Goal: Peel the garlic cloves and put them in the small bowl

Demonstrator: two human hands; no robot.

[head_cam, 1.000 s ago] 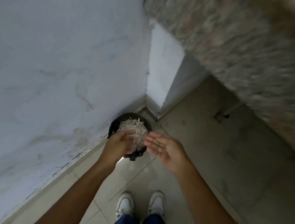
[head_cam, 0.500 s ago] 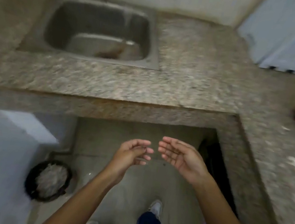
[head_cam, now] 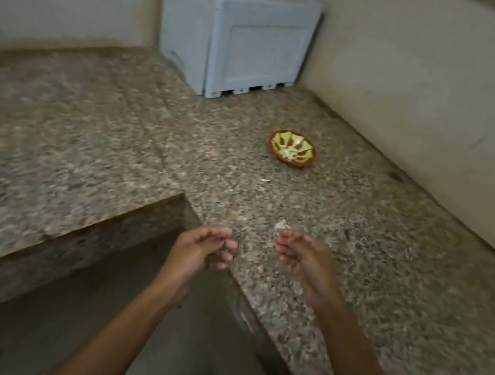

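Bowl upright on counter, hands empty

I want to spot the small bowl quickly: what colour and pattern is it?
Head view: small bowl, brown rim, yellow-green inside with brown radiating marks.

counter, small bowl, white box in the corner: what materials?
Counter: speckled brown-grey stone, likely granite, fairly matte.
Small bowl: looks like glazed ceramic, brown rim with a yellow-green painted inside; could be plastic.
White box: probably moulded plastic, matte, with panel lines and slotted feet.
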